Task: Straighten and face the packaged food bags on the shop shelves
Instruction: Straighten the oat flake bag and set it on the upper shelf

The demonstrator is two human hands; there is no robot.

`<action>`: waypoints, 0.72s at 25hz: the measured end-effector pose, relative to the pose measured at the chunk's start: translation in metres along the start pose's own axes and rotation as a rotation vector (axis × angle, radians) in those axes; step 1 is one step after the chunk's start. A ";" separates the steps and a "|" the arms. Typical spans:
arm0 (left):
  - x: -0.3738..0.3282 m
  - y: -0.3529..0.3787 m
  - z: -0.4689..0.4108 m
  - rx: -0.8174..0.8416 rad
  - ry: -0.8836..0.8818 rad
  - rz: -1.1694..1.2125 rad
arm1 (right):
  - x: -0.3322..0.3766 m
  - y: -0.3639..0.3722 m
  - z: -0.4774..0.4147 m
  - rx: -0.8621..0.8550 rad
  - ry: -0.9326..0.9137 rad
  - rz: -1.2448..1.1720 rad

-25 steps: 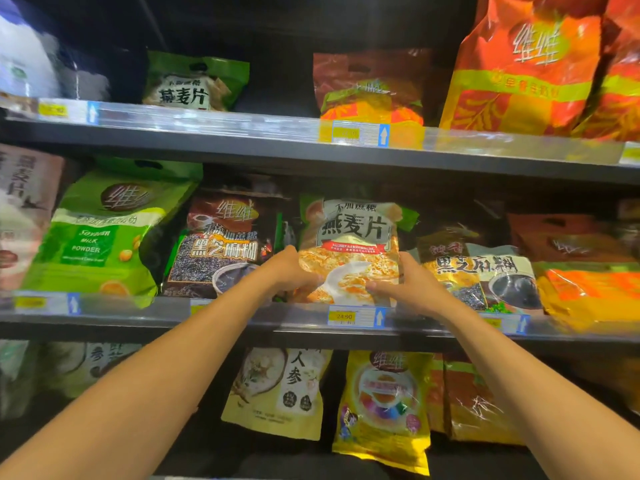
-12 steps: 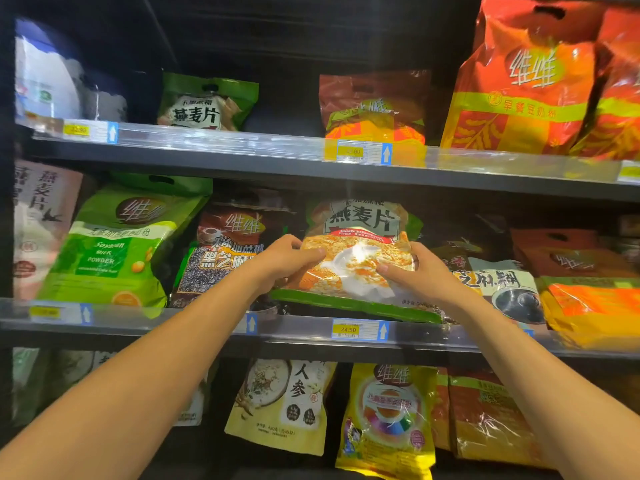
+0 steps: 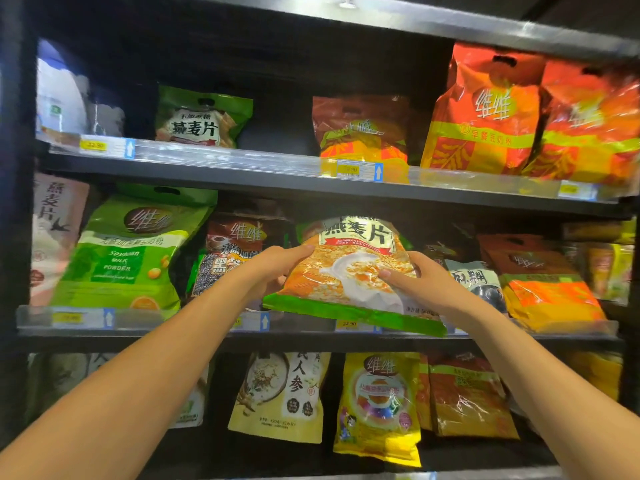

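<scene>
Two hands — left [image 3: 273, 270], right [image 3: 427, 284] — grip 燕麦片 bag [image 3: 349, 268].

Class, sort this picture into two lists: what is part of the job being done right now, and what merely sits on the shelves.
In the job: left hand and right hand, both gripping the oat-flake bag at the middle shelf.

Just sitting: green soy milk powder bag, black sesame bag, orange bag on top, yellow bag below, price tag.
</scene>
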State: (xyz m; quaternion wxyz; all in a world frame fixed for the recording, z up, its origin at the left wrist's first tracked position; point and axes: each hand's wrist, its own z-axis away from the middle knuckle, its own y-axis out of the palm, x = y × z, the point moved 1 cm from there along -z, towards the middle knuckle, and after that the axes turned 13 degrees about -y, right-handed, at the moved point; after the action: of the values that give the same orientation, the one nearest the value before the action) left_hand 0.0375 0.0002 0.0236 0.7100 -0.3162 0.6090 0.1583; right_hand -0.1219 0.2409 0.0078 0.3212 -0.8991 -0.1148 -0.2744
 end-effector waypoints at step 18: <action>0.056 -0.154 0.157 -0.074 0.101 -0.163 | 0.176 0.105 0.092 -0.029 -0.115 -0.046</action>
State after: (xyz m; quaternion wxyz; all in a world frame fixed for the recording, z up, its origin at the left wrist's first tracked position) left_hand 0.2632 -0.0239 0.0186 0.6768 -0.3983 0.6100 0.1062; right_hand 0.1014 0.2251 -0.0056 0.2945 -0.9152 -0.1495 -0.2310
